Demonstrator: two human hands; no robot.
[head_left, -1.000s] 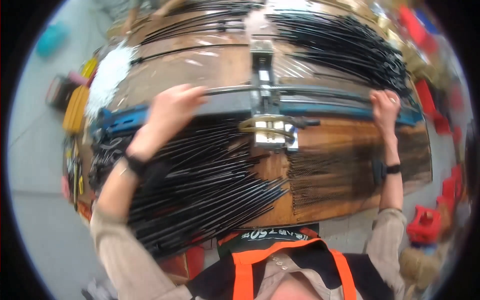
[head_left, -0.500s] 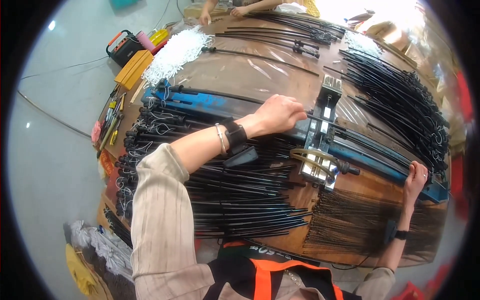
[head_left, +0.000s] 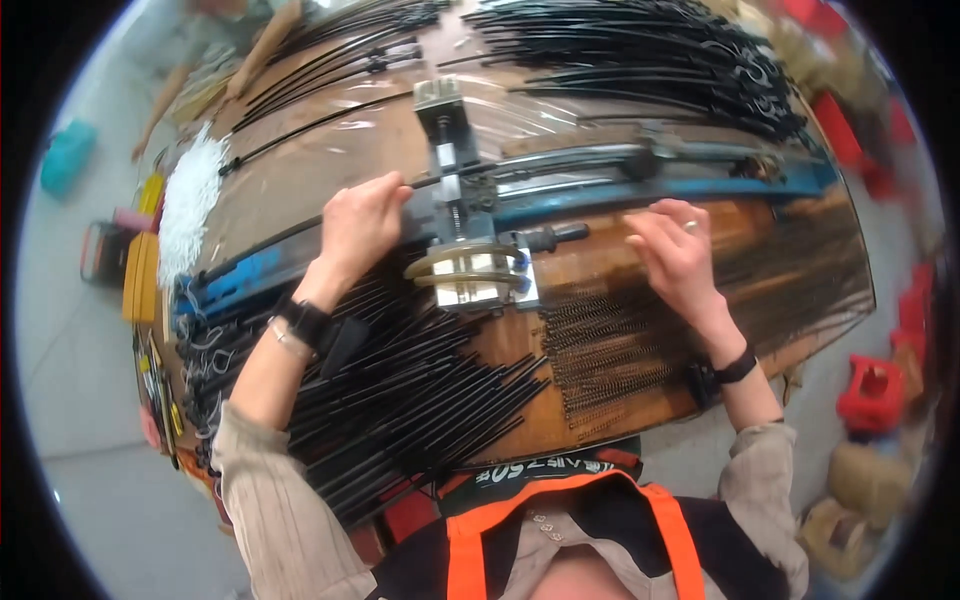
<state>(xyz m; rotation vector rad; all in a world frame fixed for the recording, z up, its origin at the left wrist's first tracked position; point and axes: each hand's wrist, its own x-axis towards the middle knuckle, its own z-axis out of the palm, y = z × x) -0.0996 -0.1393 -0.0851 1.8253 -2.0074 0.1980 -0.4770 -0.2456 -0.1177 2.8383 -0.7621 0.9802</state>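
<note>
A long blue bench fixture (head_left: pixel 670 190) with a metal clamp unit (head_left: pixel 470 275) at its middle lies across the table. A thin black rod (head_left: pixel 290 237) runs along its left half toward the clamp. My left hand (head_left: pixel 360 230) is closed around that rod, just left of the clamp. To the clamp's right, my right hand (head_left: pixel 678 250) hovers over the near side of the fixture, its fingers curled together; anything between them is too blurred to make out. Below it lies a bed of thin coil springs (head_left: pixel 610 360). A black handle (head_left: pixel 560 236) sticks out from the clamp.
Black rods (head_left: pixel 420 400) lie heaped in front of the fixture, with another pile of black rods (head_left: pixel 640 60) behind it. White small pieces (head_left: pixel 195 200) form a heap at the left, near a yellow box (head_left: pixel 140 275). Another person's arm (head_left: pixel 265 50) reaches in at the far left.
My right hand has come back from the fixture's right end toward the clamp. My left hand stays at the rod near the clamp. The whole view has turned and shifted right.
</note>
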